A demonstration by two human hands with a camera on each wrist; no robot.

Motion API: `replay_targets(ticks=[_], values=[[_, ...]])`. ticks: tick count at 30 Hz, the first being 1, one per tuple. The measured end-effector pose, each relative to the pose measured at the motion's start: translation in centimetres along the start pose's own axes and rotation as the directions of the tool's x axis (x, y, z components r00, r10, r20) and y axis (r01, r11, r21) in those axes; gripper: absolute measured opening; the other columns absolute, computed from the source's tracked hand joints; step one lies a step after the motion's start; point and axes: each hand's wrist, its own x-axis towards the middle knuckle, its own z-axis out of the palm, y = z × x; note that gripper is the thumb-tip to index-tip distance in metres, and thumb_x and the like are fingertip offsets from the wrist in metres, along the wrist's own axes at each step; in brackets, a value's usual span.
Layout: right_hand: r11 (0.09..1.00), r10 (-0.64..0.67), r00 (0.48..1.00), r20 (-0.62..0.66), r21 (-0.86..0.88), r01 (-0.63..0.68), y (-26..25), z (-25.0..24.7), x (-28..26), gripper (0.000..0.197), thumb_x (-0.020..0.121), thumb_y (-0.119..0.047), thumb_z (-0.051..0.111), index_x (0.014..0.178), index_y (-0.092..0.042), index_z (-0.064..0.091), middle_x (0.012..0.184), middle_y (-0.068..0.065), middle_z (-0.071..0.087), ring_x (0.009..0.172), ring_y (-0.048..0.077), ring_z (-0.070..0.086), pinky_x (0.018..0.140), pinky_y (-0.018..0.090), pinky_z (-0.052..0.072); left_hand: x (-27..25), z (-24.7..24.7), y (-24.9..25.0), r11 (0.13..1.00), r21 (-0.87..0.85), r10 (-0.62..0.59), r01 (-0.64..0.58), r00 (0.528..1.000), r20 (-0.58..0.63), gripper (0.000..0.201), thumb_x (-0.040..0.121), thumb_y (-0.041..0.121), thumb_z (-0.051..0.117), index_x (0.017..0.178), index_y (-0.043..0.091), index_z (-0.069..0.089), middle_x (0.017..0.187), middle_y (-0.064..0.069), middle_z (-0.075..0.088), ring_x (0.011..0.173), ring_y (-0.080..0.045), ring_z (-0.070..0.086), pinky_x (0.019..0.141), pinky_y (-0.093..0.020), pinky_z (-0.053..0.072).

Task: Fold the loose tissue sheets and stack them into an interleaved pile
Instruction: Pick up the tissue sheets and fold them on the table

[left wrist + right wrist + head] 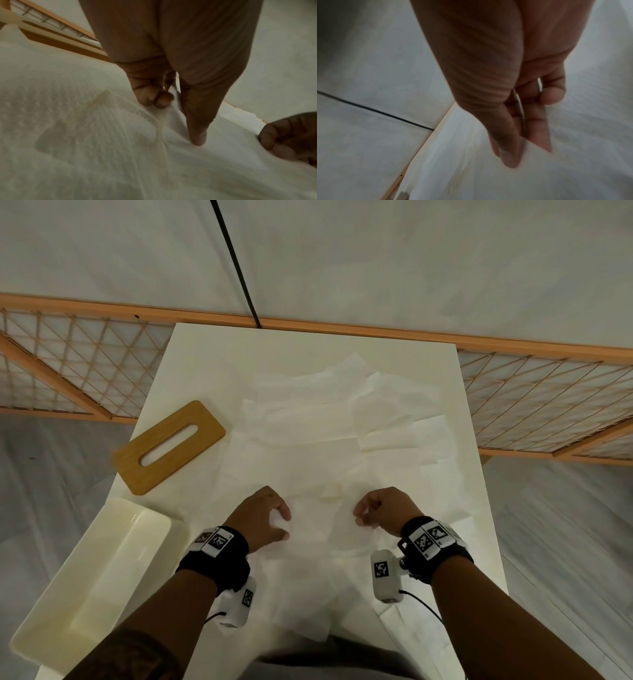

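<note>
Your left hand and right hand, at lower centre of the frame, each pinch one side edge of the same tissue sheet between thumb and curled fingers. Around it many overlapping loose sheets, too merged to count, cover the table. One wooden slotted lid lies at centre left and one white tray at lower left.

Dim, soft, even light — faint shadows; both wrist views blur and grain, straight lines bowing at the edges.
</note>
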Motion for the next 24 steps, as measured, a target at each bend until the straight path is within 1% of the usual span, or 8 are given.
replay_targets(ticks=[2,4,7,9,13,18,21,24], values=[[0.987,0.058,0.998,-0.003,-0.148,-0.058,-1.2,-0.6,0.2,0.016,0.085,-0.032,0.077,0.075,-0.021,0.073,0.068,-0.012,0.069,0.072,0.013,0.067,0.07,0.026,0.055,0.0,0.1,0.0,0.997,0.075,-0.022,0.021,1.0,0.013,0.029,0.072,0.036,0.085,0.092,0.033,0.066,0.112,0.014,0.041,0.087,-0.003,0.051,0.076,-0.02,0.039],[0.926,0.052,0.996,-0.078,-0.37,-0.078,-2.7,-1.6,0.6,0.039,0.093,-0.052,0.063,0.084,-0.015,0.072,0.086,-0.001,0.069,0.091,0.022,0.066,0.075,0.028,0.05,0.0,0.0,0.1,0.99,0.137,-0.039,0.037,0.999,0.012,0.029,0.072,0.042,0.084,0.092,0.036,0.064,0.114,0.016,0.034,0.089,-0.007,0.054,0.076,-0.025,0.043],[0.98,-0.006,0.96,-0.281,-0.193,-0.05,-5.2,-2.9,1.8,0.034,0.096,-0.04,0.063,0.101,-0.008,0.073,0.108,0.007,0.072,0.109,0.027,0.064,0.094,0.032,0.048,0.0,-0.2,0.4,0.981,0.191,-0.031,0.03,0.999,0.006,0.03,0.071,0.045,0.083,0.09,0.037,0.062,0.112,0.018,0.031,0.081,-0.004,0.053,0.071,-0.025,0.043],[1.0,0.008,0.928,-0.371,0.0,-0.008,-6.4,-3.4,3.3,0.024,0.093,-0.032,0.068,0.106,-0.012,0.071,0.112,0.004,0.072,0.111,0.025,0.064,0.095,0.029,0.047,0.0,-0.3,0.5,0.977,0.212,-0.022,0.02,1.0,0.008,0.03,0.071,0.046,0.082,0.091,0.037,0.062,0.112,0.019,0.031,0.079,-0.002,0.052,0.072,-0.026,0.045],[0.995,0.1,0.931,-0.352,0.062,-0.083,-8.1,-3.3,6.9,0.048,0.091,-0.037,0.071,0.129,-0.013,0.056,0.127,0.006,0.065,0.119,0.026,0.06,0.089,0.025,0.042,0.2,-0.6,0.7,0.977,0.21,-0.034,0.022,0.998,0.05,0.03,0.073,0.046,0.081,0.094,0.037,0.062,0.115,0.019,0.033,0.087,-0.004,0.055,0.079,-0.027,0.048],[0.975,0.221,0.924,-0.313,0.084,-0.205,-8.7,-3.5,9.5,0.073,0.087,-0.043,0.076,0.142,-0.006,0.048,0.146,0.01,0.053,0.134,0.029,0.05,0.105,0.031,0.042,0.8,-0.6,0.8,0.979,0.205,-0.033,0.018,0.997,0.071,0.03,0.072,0.044,0.082,0.093,0.036,0.062,0.118,0.018,0.036,0.088,-0.007,0.056,0.082,-0.031,0.051],[0.966,0.249,0.944,-0.216,0.122,-0.227,-8.5,-4.2,9.7,0.055,0.087,-0.036,0.075,0.131,-0.007,0.06,0.132,0.011,0.062,0.121,0.028,0.06,0.083,0.029,0.052,1.1,-0.6,0.4,0.986,0.169,-0.023,0.01,0.997,0.073,0.027,0.074,0.047,0.08,0.092,0.036,0.062,0.117,0.018,0.038,0.092,-0.007,0.056,0.084,-0.029,0.049],[0.896,0.285,0.95,-0.13,0.388,-0.215,-8.3,-4.7,9.0,0.019,0.084,-0.022,0.074,0.09,-0.007,0.063,0.091,0.015,0.06,0.071,0.027,0.058,0.064,0.031,0.051,1.4,-1.0,0.3,0.999,0.047,-0.003,0.004,1.0,-0.002,0.024,0.08,0.057,0.072,0.088,0.035,0.064,0.111,0.017,0.047,0.097,-0.006,0.055,0.086,-0.029,0.046]])
